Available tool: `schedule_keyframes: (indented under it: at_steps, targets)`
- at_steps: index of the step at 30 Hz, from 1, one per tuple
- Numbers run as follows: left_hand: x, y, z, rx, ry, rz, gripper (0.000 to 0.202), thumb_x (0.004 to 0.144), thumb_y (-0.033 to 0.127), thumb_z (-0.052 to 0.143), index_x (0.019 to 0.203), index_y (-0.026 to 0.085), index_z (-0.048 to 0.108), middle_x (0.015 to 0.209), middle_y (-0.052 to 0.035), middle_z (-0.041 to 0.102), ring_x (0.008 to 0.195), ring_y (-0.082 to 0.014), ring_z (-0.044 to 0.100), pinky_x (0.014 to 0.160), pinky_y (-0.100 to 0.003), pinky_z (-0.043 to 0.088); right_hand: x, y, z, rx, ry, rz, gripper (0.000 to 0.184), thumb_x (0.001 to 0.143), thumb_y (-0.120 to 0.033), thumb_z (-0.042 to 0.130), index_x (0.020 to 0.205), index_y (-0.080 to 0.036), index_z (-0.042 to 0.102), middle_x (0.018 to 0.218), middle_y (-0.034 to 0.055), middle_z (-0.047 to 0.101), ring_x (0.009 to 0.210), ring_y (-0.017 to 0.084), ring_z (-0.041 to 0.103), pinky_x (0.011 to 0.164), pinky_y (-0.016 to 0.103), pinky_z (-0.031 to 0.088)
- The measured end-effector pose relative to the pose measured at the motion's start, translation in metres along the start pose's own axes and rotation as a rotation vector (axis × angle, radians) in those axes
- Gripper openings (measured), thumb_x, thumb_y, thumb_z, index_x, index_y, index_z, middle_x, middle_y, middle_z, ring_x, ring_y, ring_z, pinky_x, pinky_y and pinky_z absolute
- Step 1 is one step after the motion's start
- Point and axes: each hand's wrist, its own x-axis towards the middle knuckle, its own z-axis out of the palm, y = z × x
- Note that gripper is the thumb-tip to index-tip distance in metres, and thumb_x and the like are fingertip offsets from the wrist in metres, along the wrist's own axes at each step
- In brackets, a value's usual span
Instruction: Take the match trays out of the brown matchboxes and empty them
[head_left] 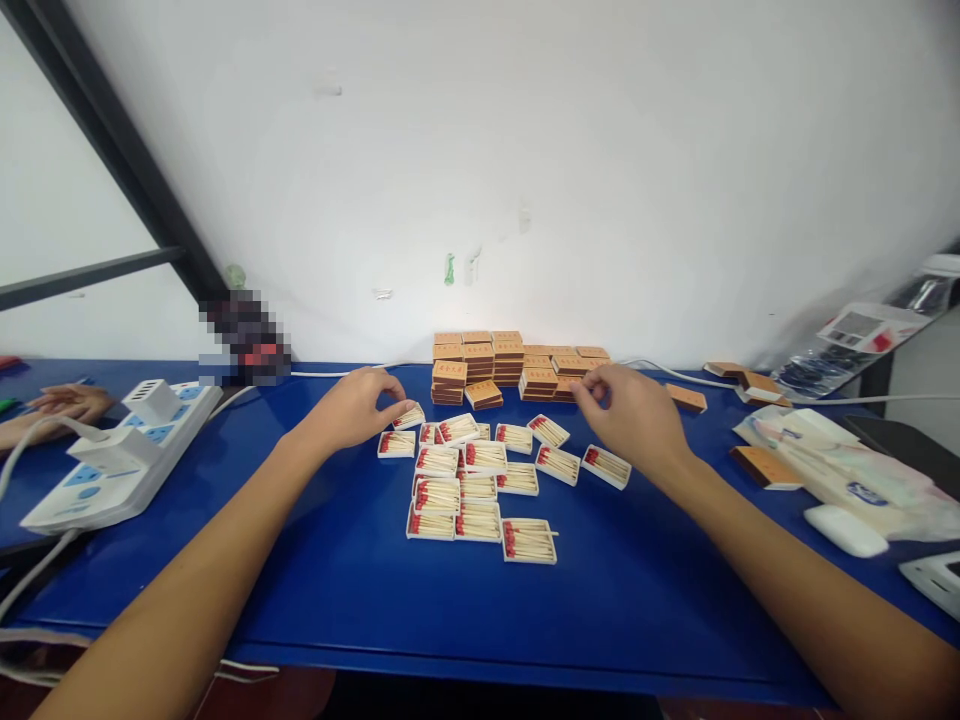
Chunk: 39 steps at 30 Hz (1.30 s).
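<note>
From my end the bench looks smooth and glossy, its painted top throwing back soft light. The matchboxes read as matt printed cardboard, the open trays as plain thin card around bare wooden matchsticks. I see hard, smooth plastic on the power strip, thin crinkled film on the packet, and a matt, scuffed wall.

Matchbox print too sm. to read, bottle cut off R, dark obj. pixelated
</note>
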Motion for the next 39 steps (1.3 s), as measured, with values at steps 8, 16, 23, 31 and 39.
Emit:
schedule_keyframes:
  at_steps: [8, 16, 23, 31, 39]
  targets:
    - [-0.001, 0.001, 0.006, 0.012, -0.063, -0.028, 0.038, 0.101, 0.053, 0.058, 0.105, 0.020, 0.078, 0.105, -0.0101, 0.080, 0.099, -0.0302, 0.073, 0.086, -0.039, 0.053, 0.035, -0.090, 0.013, -0.062, -0.407, -0.190, 0.048, 0.092, -0.066, 0.064, 0.089, -0.019, 0.072, 0.085, 0.0118, 0.077, 0.076, 0.026, 0.068, 0.058, 0.034, 0.038]
    - [-0.001, 0.010, 0.012, 0.091, 0.200, -0.001, 0.021, 0.099, 0.036, 0.068, 0.107, 0.018, 0.075, 0.098, -0.0089, 0.079, 0.095, -0.0301, 0.072, 0.083, -0.043, 0.053, 0.035, -0.106, 0.034, -0.248, -0.431, -0.116, 0.051, 0.091, -0.064, 0.061, 0.090, -0.015, 0.075, 0.090, 0.0173, 0.078, 0.085, 0.032, 0.072, 0.062, 0.037, 0.043]
    - [-0.013, 0.067, 0.015, -0.044, 0.563, 0.231, 0.022, 0.099, 0.038, 0.068, 0.110, 0.019, 0.072, 0.094, -0.0060, 0.077, 0.088, -0.0249, 0.071, 0.084, -0.043, 0.057, 0.000, -0.095, -0.020, -0.175, -0.276, -0.091, 0.046, 0.090, -0.068, 0.063, 0.086, -0.021, 0.064, 0.086, 0.0109, 0.074, 0.072, 0.026, 0.066, 0.057, 0.034, 0.035]
    - [-0.023, 0.109, 0.035, -0.102, 0.516, 0.316, 0.037, 0.095, 0.032, 0.075, 0.127, 0.016, 0.068, 0.112, -0.0106, 0.077, 0.099, -0.0285, 0.071, 0.087, -0.047, 0.059, -0.037, -0.085, -0.021, 0.263, -0.211, -0.100, 0.044, 0.084, -0.066, 0.076, 0.088, -0.023, 0.066, 0.074, 0.0018, 0.067, 0.063, 0.019, 0.057, 0.057, 0.032, 0.039]
    - [-0.020, 0.103, 0.045, -0.207, 0.500, 0.269, 0.032, 0.097, 0.033, 0.076, 0.122, 0.015, 0.072, 0.103, -0.0089, 0.078, 0.093, -0.0257, 0.068, 0.082, -0.043, 0.060, -0.043, -0.088, -0.021, 0.449, -0.298, -0.038, 0.047, 0.084, -0.071, 0.076, 0.092, -0.024, 0.071, 0.080, 0.0005, 0.068, 0.064, 0.018, 0.058, 0.059, 0.034, 0.044]
